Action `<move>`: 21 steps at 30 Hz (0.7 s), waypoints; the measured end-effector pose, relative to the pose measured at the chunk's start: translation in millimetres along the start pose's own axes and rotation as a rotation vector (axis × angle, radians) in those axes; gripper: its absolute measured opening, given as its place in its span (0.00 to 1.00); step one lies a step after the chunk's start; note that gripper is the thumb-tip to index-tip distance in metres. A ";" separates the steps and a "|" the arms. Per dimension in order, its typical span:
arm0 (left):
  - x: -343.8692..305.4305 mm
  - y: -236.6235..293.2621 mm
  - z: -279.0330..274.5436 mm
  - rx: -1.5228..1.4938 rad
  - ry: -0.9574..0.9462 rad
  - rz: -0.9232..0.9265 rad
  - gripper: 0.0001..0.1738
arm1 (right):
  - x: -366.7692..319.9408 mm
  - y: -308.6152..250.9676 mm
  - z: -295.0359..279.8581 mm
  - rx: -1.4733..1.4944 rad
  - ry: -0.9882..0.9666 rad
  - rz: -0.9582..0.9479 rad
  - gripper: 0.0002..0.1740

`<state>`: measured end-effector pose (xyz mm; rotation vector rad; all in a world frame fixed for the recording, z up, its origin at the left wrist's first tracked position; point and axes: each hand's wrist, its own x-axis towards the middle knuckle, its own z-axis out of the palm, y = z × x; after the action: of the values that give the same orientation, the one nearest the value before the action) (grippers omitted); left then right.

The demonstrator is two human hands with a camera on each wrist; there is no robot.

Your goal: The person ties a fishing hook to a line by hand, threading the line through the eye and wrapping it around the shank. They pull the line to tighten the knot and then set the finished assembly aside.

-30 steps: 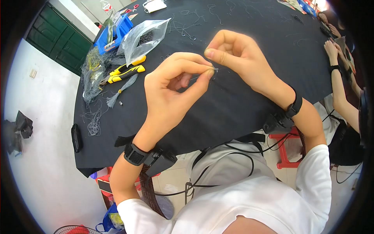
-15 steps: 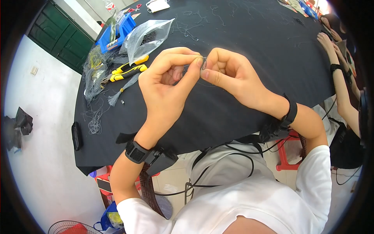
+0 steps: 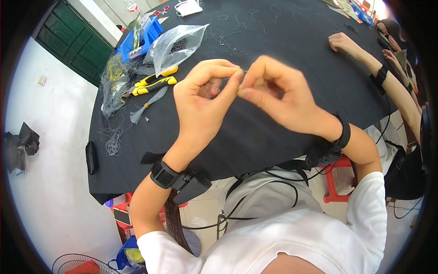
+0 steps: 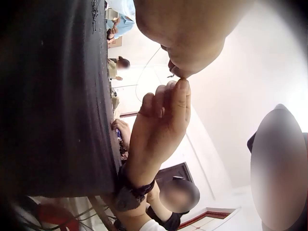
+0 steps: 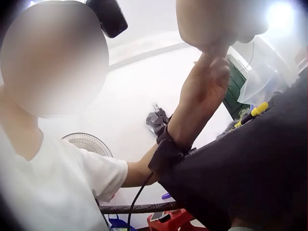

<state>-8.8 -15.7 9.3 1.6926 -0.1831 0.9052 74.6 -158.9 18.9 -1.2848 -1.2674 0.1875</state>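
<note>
In the head view my left hand [image 3: 200, 102] pinches a thin grey cord [image 3: 245, 71] between thumb and index fingertip, above the table. My right hand [image 3: 283, 96], slightly blurred, has thumb and index closed together right beside those fingertips, at the cord. The left wrist view shows the cord hanging in a loose loop [image 4: 139, 79] beyond the two hands. A tiny end sticks out by the left fingertips; its detail is too small to make out. From the right wrist view, the left hand [image 5: 204, 89] rises behind the near right hand [image 5: 211, 21].
On the black-covered table [image 3: 219, 150] lie yellow-black pliers [image 3: 157, 84], a tied grey cord bundle [image 3: 148, 106], tangled cord [image 3: 113, 144], a clear plastic bag [image 3: 180, 45] and a blue bin [image 3: 143, 39]. Another person's arm [image 3: 360, 52] reaches in from the right.
My right hand has come left and down to meet the left fingertips; the left hand has shifted slightly, back and forth. At right, another person's hand has reached farther over the table.
</note>
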 end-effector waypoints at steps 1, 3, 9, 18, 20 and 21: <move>-0.4 -0.7 0.3 -0.003 -0.009 -0.006 0.06 | 2.7 -0.1 -3.7 -0.010 -0.001 -0.018 0.04; -0.8 -0.7 0.7 -0.003 -0.026 -0.036 0.06 | 8.2 -1.5 -12.9 -0.066 0.063 -0.043 0.05; -2.3 6.3 4.1 0.022 -0.118 -0.044 0.06 | 19.1 7.8 -25.8 0.026 0.079 -0.031 0.07; -3.9 9.5 2.7 0.020 -0.141 -0.039 0.07 | 18.1 16.3 -25.7 0.085 0.046 0.100 0.08; -3.5 9.7 2.0 0.015 -0.125 -0.003 0.07 | 16.9 16.1 -26.8 0.088 0.044 0.132 0.06; -2.9 10.2 1.5 0.022 -0.112 0.030 0.07 | 16.4 14.2 -26.2 0.100 0.045 0.171 0.06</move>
<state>-15.7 -21.5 15.2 1.7667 -0.2750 0.8372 108.3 -157.7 23.4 -1.3041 -1.0970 0.3375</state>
